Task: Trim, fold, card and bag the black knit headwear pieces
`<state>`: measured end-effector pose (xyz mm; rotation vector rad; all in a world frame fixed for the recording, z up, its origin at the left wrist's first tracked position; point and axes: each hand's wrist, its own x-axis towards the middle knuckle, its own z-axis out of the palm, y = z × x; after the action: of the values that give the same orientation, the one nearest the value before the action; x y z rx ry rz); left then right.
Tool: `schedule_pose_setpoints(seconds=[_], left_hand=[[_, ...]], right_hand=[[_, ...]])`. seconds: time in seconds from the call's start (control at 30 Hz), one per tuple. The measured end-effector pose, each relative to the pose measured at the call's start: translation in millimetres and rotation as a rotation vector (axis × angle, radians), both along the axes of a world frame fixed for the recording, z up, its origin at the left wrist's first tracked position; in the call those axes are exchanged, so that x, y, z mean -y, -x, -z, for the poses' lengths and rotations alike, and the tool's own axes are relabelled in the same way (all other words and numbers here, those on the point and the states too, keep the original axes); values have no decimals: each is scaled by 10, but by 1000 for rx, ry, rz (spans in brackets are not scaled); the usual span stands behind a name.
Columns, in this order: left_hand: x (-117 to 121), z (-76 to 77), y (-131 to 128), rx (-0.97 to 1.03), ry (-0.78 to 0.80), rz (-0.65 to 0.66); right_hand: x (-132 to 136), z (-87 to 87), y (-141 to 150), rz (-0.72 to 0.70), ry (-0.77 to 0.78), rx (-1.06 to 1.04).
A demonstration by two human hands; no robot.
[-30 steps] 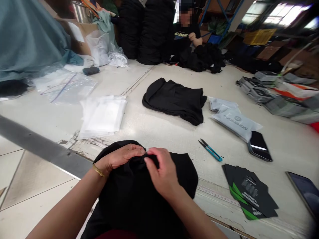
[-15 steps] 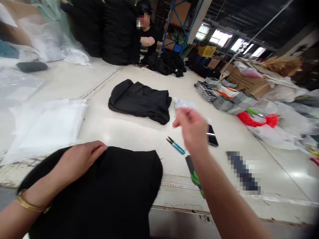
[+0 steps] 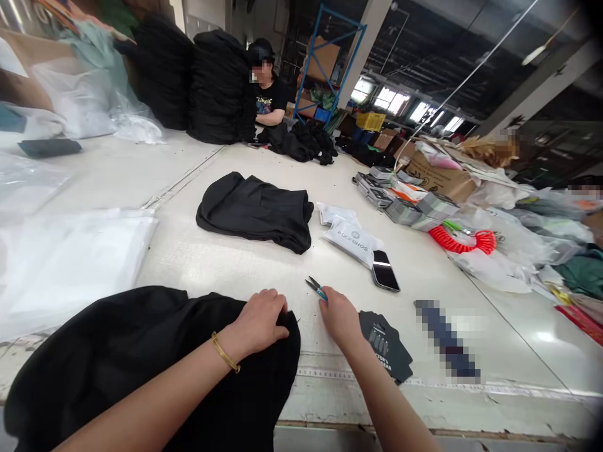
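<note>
A black garment (image 3: 141, 370) lies bunched at the front edge of the table under my left forearm. My left hand (image 3: 259, 323) grips its edge, with a gold bangle on the wrist. My right hand (image 3: 339, 317) is on the table, its fingers closed over the handle end of teal thread snips (image 3: 316, 289), whose blades point away from me. Next to that hand lie black printed tags (image 3: 386, 345). Farther on are a folded black garment (image 3: 254, 213), grey ROCKBROS mailer bags (image 3: 351, 242) and a black phone (image 3: 385, 271).
White plastic sheets (image 3: 70, 270) lie to the left on the white table (image 3: 211, 270). Grey packets (image 3: 405, 210) and a red coiled cord (image 3: 464, 240) sit at the right. At the back, a co-worker (image 3: 268, 94) sits by tall stacks of black garments (image 3: 217, 88).
My right hand has come down from above the table onto the snips. My left hand has slid to the garment's edge. The view has turned to the right and upward.
</note>
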<state>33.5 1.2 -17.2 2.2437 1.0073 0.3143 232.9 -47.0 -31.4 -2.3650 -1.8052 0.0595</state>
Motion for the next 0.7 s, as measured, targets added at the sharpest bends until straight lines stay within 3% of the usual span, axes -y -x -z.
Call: schedule_pose_setpoints(seconds=[0.1, 0.17, 0.23, 0.3, 0.37, 0.43, 0.47, 0.53, 0.63, 0.7], left_hand=[[3, 44, 38, 32, 35, 10], [-51, 53, 90, 99, 124, -13], [-134, 41, 135, 219, 313, -45], [-207, 5, 169, 335, 519, -56], [-248, -35, 195, 412, 678, -56], [-256, -58, 219, 502, 818, -117], [-253, -60, 232, 545, 876, -162], [-241, -46, 262, 604, 945, -251], [-230, -6, 302, 683, 1041, -262], [-229, 18, 321, 764, 1127, -228]], right_hand=[[-124, -76, 17, -8, -29, -4], [-374, -350, 15, -26, -86, -40], [-676, -861, 17, -52, -182, -91], [-910, -1525, 31, -60, -316, -138], [-1004, -2120, 79, -95, -557, -327], [-946, -2411, 183, -176, -730, -562], [-862, -2403, 256, -204, -745, -622], [-598, -2098, 422, -224, -622, -645], [-82, -1235, 637, -275, -241, -651], [218, -673, 724, -247, -173, -657]])
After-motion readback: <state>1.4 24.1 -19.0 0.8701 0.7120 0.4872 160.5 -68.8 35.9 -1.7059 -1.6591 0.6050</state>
